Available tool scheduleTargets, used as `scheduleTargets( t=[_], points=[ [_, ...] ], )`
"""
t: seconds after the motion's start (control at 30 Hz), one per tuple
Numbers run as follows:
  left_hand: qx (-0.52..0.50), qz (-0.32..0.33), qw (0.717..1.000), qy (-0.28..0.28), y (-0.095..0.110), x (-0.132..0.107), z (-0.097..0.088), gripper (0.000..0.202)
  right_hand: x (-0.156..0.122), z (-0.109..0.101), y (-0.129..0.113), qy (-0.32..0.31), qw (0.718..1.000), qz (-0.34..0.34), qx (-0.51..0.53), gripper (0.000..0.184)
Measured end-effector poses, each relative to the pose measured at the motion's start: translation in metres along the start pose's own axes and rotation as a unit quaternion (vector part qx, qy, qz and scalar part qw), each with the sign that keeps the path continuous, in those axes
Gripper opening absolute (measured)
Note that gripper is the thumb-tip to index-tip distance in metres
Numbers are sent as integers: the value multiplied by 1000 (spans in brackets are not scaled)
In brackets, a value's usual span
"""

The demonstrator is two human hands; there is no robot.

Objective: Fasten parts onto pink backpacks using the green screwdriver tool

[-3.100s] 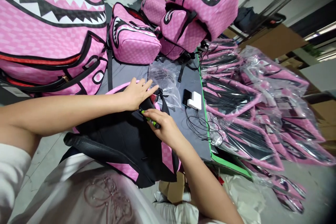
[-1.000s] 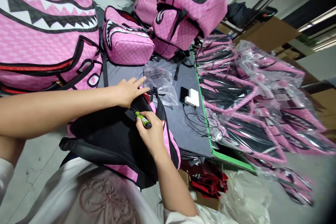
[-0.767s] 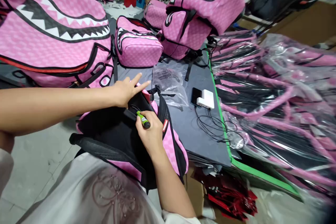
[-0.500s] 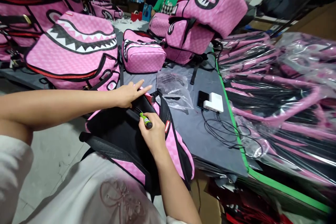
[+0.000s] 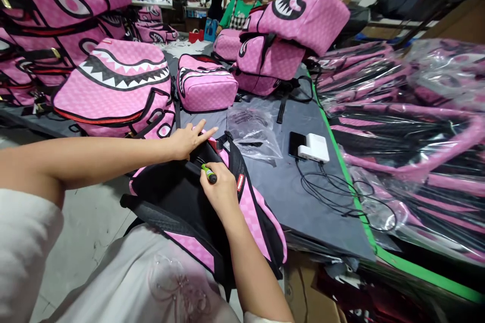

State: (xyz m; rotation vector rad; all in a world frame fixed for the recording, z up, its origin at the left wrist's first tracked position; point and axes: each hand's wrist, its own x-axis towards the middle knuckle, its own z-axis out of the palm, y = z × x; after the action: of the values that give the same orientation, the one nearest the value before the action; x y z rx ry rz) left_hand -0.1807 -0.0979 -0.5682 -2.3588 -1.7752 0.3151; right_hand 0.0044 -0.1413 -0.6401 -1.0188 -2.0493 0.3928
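The right hand grips a green tool; the left hand, fingers spread, presses the near backpack.

I am pressing on the backpack, its back looking like matt black cloth, its pink sides woven and dull. The marker I am gripping is looking like smooth plastic. The bag is shining glossy and clear; the table is showing matt grey.

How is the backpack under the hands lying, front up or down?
Front down: the backpack shows its black back upward, with the shoulder strap on top.
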Motion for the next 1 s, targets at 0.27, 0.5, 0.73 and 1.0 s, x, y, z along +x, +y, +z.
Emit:
scheduleTargets(
  t=[0.27, 0.5, 0.73, 1.0],
  points=[
    [-34, -45, 996, 65, -4, -7, 23, 98, 1, 6, 9, 7, 1000, 0, 5, 14],
    [-68, -94, 992, 47, -5, -8, 22, 95, 12, -8, 17, 104, 991, -82, 30, 33],
    [-98, -93, 990, 46, -8, -1, 26, 95, 76, 7, 25, -82, 953, -225, -186, 24],
    [-120, -98, 987, -35, -14, 14, 24, 106, 102, 40, 27, -132, 939, -184, -258, 62]
  ],
)
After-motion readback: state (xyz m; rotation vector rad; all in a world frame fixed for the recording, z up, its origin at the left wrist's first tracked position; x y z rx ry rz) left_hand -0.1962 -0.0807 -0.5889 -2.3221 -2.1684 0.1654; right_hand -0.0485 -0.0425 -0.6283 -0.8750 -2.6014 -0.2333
